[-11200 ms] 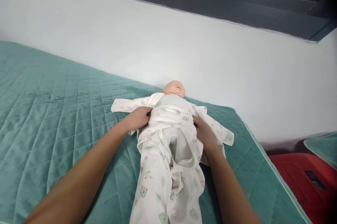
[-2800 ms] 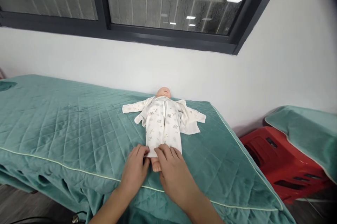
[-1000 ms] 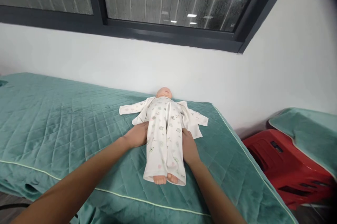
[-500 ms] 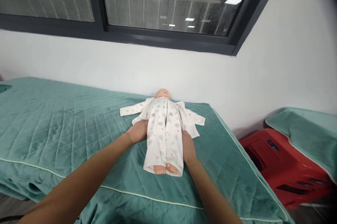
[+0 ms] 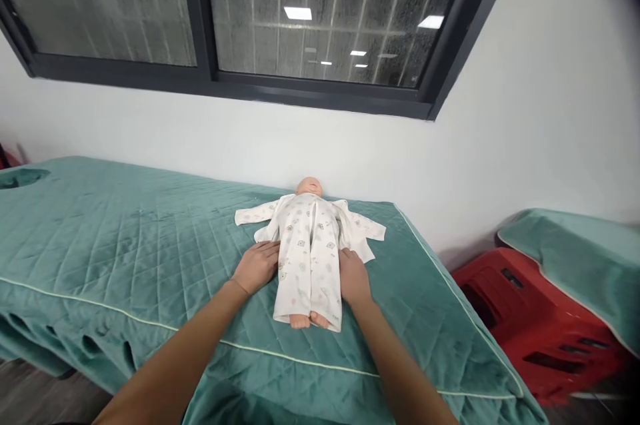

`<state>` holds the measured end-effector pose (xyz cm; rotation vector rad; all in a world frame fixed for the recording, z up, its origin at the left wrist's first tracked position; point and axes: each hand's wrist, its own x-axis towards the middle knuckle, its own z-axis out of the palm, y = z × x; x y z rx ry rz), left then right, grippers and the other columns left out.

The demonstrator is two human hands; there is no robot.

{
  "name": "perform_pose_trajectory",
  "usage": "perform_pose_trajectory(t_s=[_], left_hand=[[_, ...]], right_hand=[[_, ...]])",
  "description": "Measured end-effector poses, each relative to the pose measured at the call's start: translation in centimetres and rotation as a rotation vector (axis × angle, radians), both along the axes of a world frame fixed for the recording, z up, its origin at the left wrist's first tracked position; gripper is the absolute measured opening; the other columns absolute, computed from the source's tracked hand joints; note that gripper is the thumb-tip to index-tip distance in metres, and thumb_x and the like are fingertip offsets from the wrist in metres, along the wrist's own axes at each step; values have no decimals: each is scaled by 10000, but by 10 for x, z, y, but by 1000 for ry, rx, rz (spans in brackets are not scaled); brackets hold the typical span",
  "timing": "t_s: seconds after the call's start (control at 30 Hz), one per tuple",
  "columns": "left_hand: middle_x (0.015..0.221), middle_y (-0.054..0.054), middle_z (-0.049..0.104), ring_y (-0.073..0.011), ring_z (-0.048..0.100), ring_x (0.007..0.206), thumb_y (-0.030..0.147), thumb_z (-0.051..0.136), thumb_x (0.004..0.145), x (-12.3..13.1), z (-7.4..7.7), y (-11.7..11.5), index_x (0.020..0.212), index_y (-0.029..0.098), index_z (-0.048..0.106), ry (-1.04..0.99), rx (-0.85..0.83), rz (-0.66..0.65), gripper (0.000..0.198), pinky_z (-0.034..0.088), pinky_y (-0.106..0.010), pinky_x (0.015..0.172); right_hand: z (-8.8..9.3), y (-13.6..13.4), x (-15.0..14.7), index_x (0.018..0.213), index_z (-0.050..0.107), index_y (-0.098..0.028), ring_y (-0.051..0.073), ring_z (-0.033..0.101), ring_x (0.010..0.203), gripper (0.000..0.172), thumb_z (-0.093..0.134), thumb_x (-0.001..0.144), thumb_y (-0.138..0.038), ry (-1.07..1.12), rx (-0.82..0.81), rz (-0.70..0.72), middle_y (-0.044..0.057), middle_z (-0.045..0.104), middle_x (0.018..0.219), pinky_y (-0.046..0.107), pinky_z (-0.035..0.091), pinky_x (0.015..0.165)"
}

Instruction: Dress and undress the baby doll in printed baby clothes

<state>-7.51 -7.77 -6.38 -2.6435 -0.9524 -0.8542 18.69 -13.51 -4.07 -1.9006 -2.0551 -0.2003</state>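
A baby doll (image 5: 309,185) lies on its back on a green quilted bed cover (image 5: 165,245), head toward the wall and bare feet toward me. White printed baby trousers (image 5: 300,265) cover its legs and reach up over its body. Under it spreads a white printed baby top (image 5: 367,226), sleeves stretched out to both sides. My left hand (image 5: 256,266) is closed at the left edge of the trousers, near thigh height. Across from it, my right hand (image 5: 354,276) is closed at their right edge. Both thumbs and some fingertips are hidden.
Behind the bed stands a white wall with a dark-framed window (image 5: 320,92) above. To the right is a red plastic piece (image 5: 530,318), partly under another green cover (image 5: 575,252). The bed cover has a face-shaped hole (image 5: 23,177) at far left.
The view has tilted up slightly. Both hands stay at the trouser sides, now a little lower along the legs. The trouser legs lie slightly narrower at the hems.
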Motion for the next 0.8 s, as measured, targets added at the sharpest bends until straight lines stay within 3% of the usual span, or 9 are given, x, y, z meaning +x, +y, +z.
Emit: perform_pose_trajectory(t_s=[0.27, 0.33, 0.43, 0.53, 0.63, 0.8], left_hand=[[1106, -44, 727, -205, 617, 1137, 124, 478, 862, -8, -10, 2, 981, 212, 715, -135, -154, 48, 280, 451, -385, 1031], [1174, -45, 698, -207, 600, 1148, 162, 454, 884, -12, -14, 11, 1048, 219, 694, -265, -188, 166, 296, 449, -389, 1023], [1222, -96, 655, -250, 565, 1170, 306, 444, 932, -16, -17, 27, 1149, 190, 638, -445, -275, 464, 313, 448, -424, 1003], [1254, -139, 611, -314, 506, 1218, 411, 446, 935, -17, -17, 43, 1119, 180, 630, -450, -372, 688, 348, 432, -498, 985], [1282, -145, 572, -345, 456, 1250, 409, 427, 940, -15, -16, 55, 1033, 191, 657, -401, -392, 765, 330, 414, -531, 979], [1287, -137, 549, -352, 405, 1293, 461, 522, 883, -14, -14, 65, 1002, 205, 648, -335, -402, 747, 309, 380, -535, 1017]], right_hand=[[-4, -30, 2, 853, 605, -182, 210, 507, 896, 167, 458, 928, -160, 81, 21, 126, 74, 607, 952, 299, 377, 799], [-9, -35, 6, 848, 597, -182, 211, 511, 910, 180, 439, 889, -108, 157, 21, 152, 76, 609, 959, 305, 393, 820], [-14, -26, 20, 928, 605, -190, 210, 532, 986, 231, 414, 846, -91, 318, 82, 174, 71, 619, 1019, 318, 412, 898], [-15, 2, 47, 1039, 610, -183, 217, 537, 1074, 287, 430, 820, -139, 404, 173, -32, 81, 620, 1103, 339, 413, 966], [-15, 36, 73, 1025, 630, -141, 252, 558, 1036, 285, 445, 815, -194, 394, 147, -297, 133, 626, 1087, 377, 430, 931], [-16, 62, 82, 991, 647, -160, 320, 540, 1068, 328, 545, 843, -435, 300, 80, -359, 151, 630, 1115, 420, 420, 885]])
